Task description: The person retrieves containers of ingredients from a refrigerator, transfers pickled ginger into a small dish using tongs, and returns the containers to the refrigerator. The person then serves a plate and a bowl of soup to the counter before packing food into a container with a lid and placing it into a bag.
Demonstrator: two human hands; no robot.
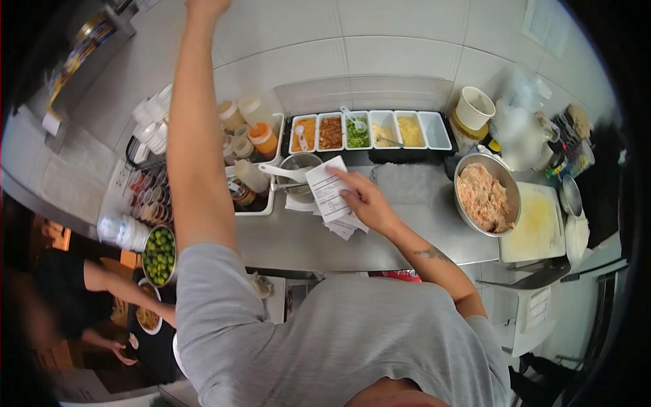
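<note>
My right hand grips a printed paper receipt between thumb and fingers, above the steel counter. Under it lie more paper slips. Just behind the receipt is a metal pot, with a white spoon resting across it. My left arm stretches up past the counter towards the wall. Only the base of my left hand shows at the top edge; its fingers are cut off, so what it touches is hidden.
Behind the pot stands a row of white tubs with toppings. Squeeze bottles are at the left. To the right are a bowl of minced meat and a cutting board. A co-worker's arm reaches near a plate of noodles.
</note>
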